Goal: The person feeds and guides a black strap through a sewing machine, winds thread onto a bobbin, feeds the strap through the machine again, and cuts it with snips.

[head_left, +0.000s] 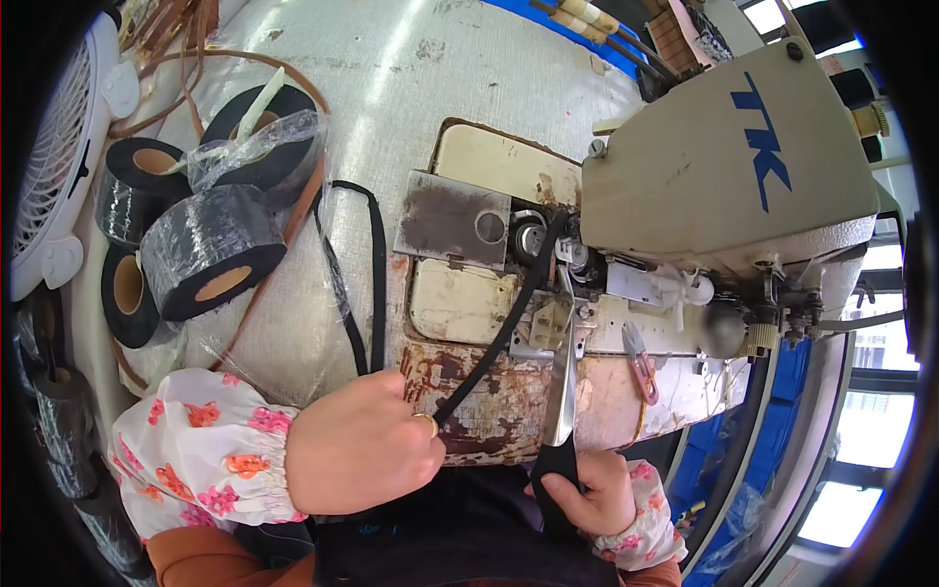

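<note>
A black strap runs from the needle area of the sewing machine down to my left hand, which is closed round it. Its other part loops up on the table above that hand. My right hand grips the black handle of a pair of scissors. The metal blades point up at the needle area, with their tips beside the strap; whether they touch it I cannot tell. Just left of the needle area, a metal cover plate lies over the machine bed.
Several rolls of black tape, partly in clear plastic, lie at the left beside a white fan. Pink-handled snips rest on the machine bed right of the scissors. Brown cord curves round the rolls. Blue bins stand below right.
</note>
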Demonstrator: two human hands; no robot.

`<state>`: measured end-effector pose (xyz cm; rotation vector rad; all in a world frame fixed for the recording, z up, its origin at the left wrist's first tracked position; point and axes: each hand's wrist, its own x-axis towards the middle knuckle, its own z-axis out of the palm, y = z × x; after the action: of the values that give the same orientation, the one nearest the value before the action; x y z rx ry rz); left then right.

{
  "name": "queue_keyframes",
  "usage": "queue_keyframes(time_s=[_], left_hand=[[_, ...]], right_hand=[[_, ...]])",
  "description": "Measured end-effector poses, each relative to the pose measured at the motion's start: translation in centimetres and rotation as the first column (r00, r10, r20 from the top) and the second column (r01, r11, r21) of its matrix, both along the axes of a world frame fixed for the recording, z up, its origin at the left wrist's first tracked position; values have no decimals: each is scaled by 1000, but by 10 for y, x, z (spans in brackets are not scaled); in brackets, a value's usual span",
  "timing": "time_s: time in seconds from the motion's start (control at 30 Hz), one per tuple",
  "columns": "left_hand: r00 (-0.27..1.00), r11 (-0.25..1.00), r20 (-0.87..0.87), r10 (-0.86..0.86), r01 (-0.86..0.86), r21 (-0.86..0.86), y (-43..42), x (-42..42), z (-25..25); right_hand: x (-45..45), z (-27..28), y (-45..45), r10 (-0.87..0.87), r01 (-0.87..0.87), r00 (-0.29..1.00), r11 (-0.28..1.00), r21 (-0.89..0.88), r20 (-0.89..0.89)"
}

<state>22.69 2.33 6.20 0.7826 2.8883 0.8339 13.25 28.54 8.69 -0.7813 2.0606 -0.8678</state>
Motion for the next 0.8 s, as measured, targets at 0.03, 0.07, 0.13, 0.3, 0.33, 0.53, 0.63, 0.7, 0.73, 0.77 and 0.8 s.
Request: queue_keyframes(time_s=[0.03, 0.07, 0.13, 0.3, 0.33, 0.53, 0.63, 0.7, 0.73, 0.77, 0.8], left_hand=[[997, 999, 53, -50, 51, -19, -4, 0, 4], [997, 998, 52, -50, 51, -21, -5, -3, 8], [919, 982, 360, -160, 185, -37, -13, -8, 22], [908, 908, -51, 415, -417, -38, -1, -54, 38], [868, 878, -133, 478, -478, 35, 2, -69, 30], [796, 842, -310, 520, -539, 32, 6, -122, -21], [834, 891, -359, 419, -455, -18, 8, -110, -25], [844, 914, -426, 324, -396, -90, 13, -93, -22], [845, 914, -428, 322, -395, -93, 15, -87, -23], [838, 916, -452, 306, -388, -99, 17, -83, -25], [830, 919, -476, 290, -380, -104, 19, -81, -27]], right_hand=[[-2, 3, -1, 35, -39, 998, 997, 70, 52], [-3, 1, 3, 35, -38, 998, 997, 68, 51], [-4, 0, 4, 50, -55, 996, 996, 68, 69], [-3, -5, 7, 83, -83, 996, 996, 27, 23], [-3, -6, 8, 92, -92, 996, 996, 21, -3], [-4, -14, 10, 93, -118, 984, 979, -168, -151], [-16, 1, 8, 207, -230, 954, 970, -83, -219], [-20, 5, 8, 56, -87, 973, 987, -132, -222], [-22, 8, 7, -87, 48, 972, 983, -178, -220], [-23, 13, 5, -274, 226, 945, 942, -247, -181], [-26, 18, 3, -449, 394, 884, 866, -307, -131]])
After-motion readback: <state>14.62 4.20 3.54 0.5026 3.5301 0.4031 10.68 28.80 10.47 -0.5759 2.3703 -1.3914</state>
